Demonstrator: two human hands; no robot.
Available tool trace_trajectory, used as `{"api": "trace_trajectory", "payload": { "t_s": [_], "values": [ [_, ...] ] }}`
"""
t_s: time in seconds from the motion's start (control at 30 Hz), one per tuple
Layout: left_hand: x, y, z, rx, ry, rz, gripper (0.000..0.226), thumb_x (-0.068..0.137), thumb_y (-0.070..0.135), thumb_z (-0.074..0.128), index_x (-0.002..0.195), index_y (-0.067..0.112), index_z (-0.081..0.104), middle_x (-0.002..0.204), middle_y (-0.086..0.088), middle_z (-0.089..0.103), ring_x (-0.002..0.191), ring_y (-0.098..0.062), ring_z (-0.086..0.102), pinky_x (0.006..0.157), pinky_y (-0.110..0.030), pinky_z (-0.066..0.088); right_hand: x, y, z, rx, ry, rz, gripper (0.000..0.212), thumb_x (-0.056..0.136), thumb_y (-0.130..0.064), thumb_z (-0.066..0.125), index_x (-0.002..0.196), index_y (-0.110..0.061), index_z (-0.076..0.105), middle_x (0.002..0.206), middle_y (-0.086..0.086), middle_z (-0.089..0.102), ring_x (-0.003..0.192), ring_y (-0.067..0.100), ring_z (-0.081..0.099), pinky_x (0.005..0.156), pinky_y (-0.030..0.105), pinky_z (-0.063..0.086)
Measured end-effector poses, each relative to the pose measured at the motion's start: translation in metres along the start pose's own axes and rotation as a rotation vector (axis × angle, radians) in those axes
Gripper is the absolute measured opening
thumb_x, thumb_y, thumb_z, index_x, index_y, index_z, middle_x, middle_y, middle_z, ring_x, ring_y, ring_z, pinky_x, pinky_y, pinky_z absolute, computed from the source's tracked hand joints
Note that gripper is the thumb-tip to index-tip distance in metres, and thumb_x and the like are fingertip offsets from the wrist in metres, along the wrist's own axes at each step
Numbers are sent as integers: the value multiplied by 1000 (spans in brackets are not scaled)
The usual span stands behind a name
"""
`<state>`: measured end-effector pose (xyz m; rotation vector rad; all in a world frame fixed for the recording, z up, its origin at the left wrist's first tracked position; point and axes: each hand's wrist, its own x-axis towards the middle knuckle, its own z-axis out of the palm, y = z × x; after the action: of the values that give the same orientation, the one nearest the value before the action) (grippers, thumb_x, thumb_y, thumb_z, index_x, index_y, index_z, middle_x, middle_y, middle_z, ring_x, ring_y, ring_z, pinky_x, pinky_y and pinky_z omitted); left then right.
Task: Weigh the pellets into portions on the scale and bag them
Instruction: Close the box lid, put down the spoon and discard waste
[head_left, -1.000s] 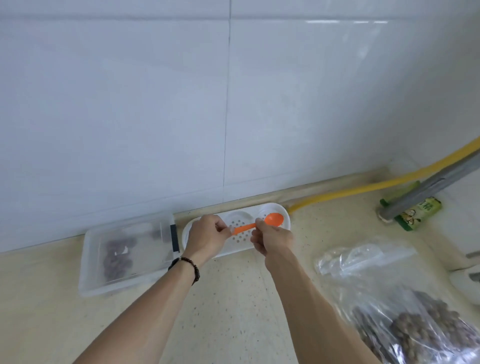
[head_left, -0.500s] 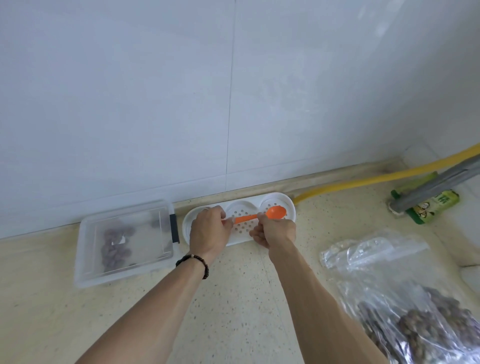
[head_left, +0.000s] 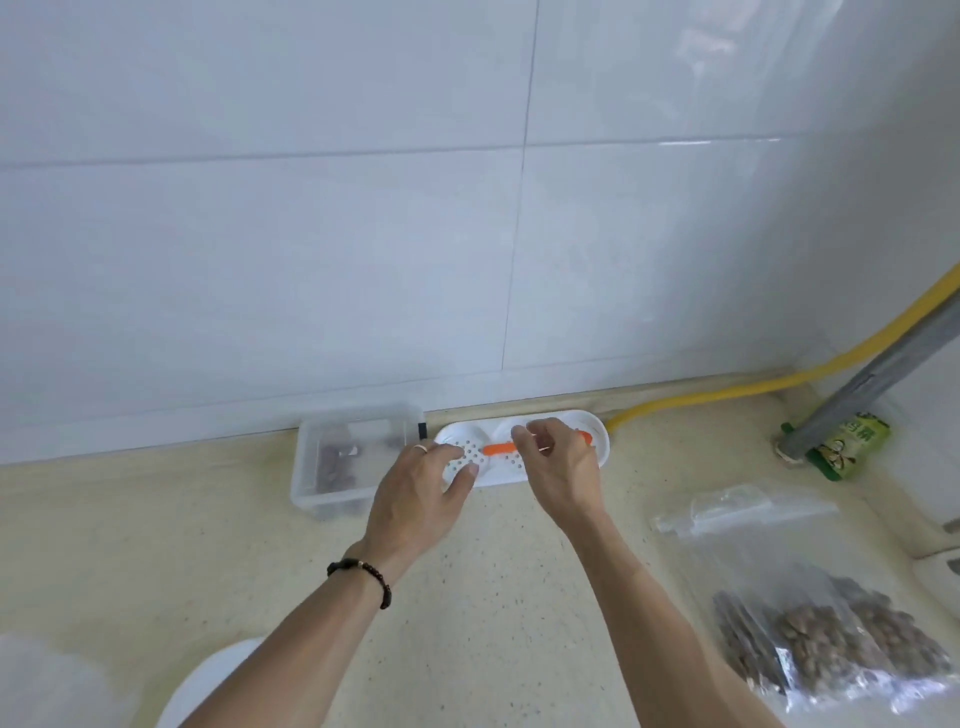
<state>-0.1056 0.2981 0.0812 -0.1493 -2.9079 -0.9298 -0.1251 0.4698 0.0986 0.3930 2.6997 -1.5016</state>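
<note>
Lower right: zip bag of pellets (head_left: 831, 639) lies on the counter, untouched. Mid-frame, left hand (head_left: 421, 499) and right hand (head_left: 558, 467) now hang open, empty. They have released the orange spoon (head_left: 498, 448) onto the perforated white tray (head_left: 597, 452) by the wall; scooping likely paused.

tray (head_left: 597, 423) against wall, spoon (head_left: 498, 448) lying in it | lidded box (head_left: 332, 452) just left of tray | bag of pellets (head_left: 810, 623) right, nearer | packet (head_left: 847, 447) far right

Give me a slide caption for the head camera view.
Both hands, left and right, open over an orange spoon on a white perforated tray.
</note>
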Motion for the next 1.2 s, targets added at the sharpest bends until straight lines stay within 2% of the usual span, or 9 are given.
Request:
{"api": "trace_trajectory", "payload": {
  "t_s": [0.1,0.23,0.37,0.6,0.77,0.9,1.03,1.1,1.2],
  "values": [
    [-41,-16,-33,21,27,10,43,96,45,48,125,16,62,120,2,62,119,-13,48,91,-26,45,-32,-24,7,-113,-70,-160,42,94,-46,57,124,-17,60,115,-1,63,103,15,60,87,34,49],
    [-95,-54,-77,74,82,-4,60,91,57,31,124,18,62,123,3,60,124,-16,46,99,-31,43,-81,-56,41,-246,-169,-366,43,94,-45,57,129,-19,55,120,3,57,114,23,52,86,35,43],
    [-145,-118,-114,179,93,-69,66,90,58,25,128,17,59,128,-2,59,134,-20,40,106,-36,36,-121,-79,106,-370,-264,-496,57,95,-49,55,143,-20,43,144,3,47,130,27,44,100,40,42],
    [-224,-248,-179,265,72,-135,69,89,59,27,134,15,53,137,-7,53,142,-26,30,114,-43,22,-195,-107,247,-468,-422,-462,65,94,-47,57,149,-21,34,149,6,40,133,27,42,104,43,41],
    [-271,-314,-209,266,-157,-277,96,70,78,26,150,25,28,156,-3,27,149,-25,4,119,-48,9,-239,-109,310,-581,-606,-448,79,88,-47,66,153,-25,26,152,5,36,134,26,40,108,41,39],
    [-287,-338,-201,230,-334,-402,111,69,77,58,154,33,2,162,-5,-1,148,-29,-12,118,-52,2,-252,-100,345,-651,-717,-435,92,81,-48,73,155,-31,20,155,3,31,136,27,37,110,44,37],
    [-294,-355,-192,202,-308,-363,100,79,57,68,153,25,9,159,-8,14,145,-28,17,115,-39,28,-262,-89,372,-685,-740,-388,92,81,-40,75,154,-32,21,146,5,40,129,26,42,106,42,41],
    [-293,-361,-192,145,-220,-315,84,83,42,70,150,25,23,149,-5,34,132,-23,38,100,-32,44,-265,-86,381,-603,-665,-324,79,85,-29,72,151,-27,30,133,7,52,117,25,52,96,38,48],
    [-286,-362,-198,17,-169,-336,68,87,27,68,145,25,34,134,3,45,117,-17,51,87,-25,48,-268,-87,379,-338,-610,-129,55,88,-19,66,140,-19,50,110,5,66,95,19,63,78,24,53]
  ]
}}
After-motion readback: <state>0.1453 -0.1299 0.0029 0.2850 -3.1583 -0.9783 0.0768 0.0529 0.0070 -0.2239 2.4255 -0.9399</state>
